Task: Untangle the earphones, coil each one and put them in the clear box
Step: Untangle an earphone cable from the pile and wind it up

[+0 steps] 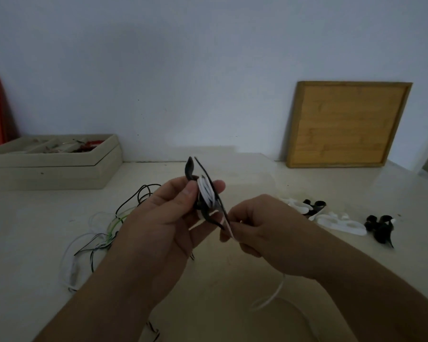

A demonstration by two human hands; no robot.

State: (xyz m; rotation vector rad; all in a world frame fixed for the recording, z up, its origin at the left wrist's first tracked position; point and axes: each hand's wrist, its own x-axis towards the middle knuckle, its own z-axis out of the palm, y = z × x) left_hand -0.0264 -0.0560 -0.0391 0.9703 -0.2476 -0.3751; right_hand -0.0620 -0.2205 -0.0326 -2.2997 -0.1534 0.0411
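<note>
Coil (206, 193) of white earphone cable pinched between left hand (163, 218) thumb and fingers | right hand (265, 228) fingertips pinch its loose cable (269, 296) | tangle (101, 233) toward table (30, 218) left edge

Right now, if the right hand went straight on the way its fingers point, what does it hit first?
Probably the cable coil held in the left hand: the right hand, pinching a white cable, points left at it. Depth is unclear.
</note>
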